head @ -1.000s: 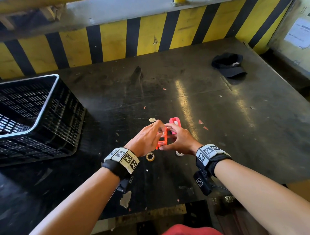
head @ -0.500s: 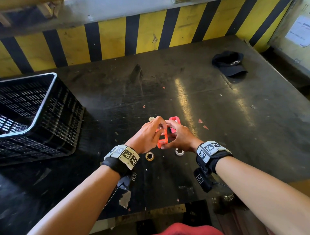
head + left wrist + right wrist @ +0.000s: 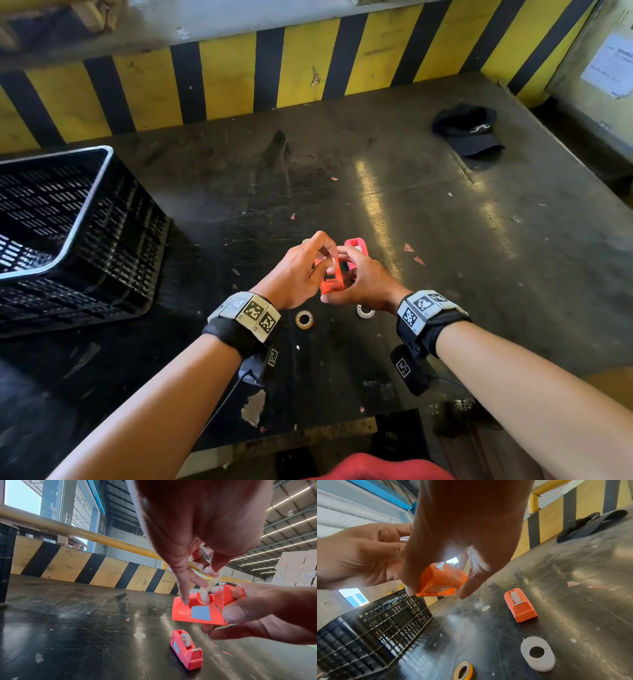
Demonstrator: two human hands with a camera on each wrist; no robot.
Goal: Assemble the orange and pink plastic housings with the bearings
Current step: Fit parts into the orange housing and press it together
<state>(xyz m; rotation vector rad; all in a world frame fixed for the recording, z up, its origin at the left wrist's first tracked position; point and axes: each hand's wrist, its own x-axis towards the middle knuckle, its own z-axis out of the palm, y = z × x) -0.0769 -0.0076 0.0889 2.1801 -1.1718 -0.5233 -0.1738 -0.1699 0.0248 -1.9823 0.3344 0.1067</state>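
Observation:
My right hand (image 3: 366,281) grips the orange housing (image 3: 332,277) a little above the table, thumb on its near side (image 3: 202,609). A white roll sits in its slot. My left hand (image 3: 301,270) is over the housing's top and pinches a clear strip (image 3: 215,580) that comes off that roll, while its index fingertip touches the housing. The pink housing (image 3: 358,246) lies on the table just beyond the hands, with a roll in it (image 3: 187,654). A yellow-rimmed roll (image 3: 304,319) and a white roll (image 3: 364,310) lie loose on the table below the hands.
A black slotted crate (image 3: 68,240) stands at the left on the dark table (image 3: 445,257). A black cap (image 3: 469,132) lies at the back right. A yellow-and-black striped barrier (image 3: 239,78) runs along the table's far edge.
Both hands have stayed together at the orange housing. It now stands more upright between them, and the left fingers have drawn up over its top.

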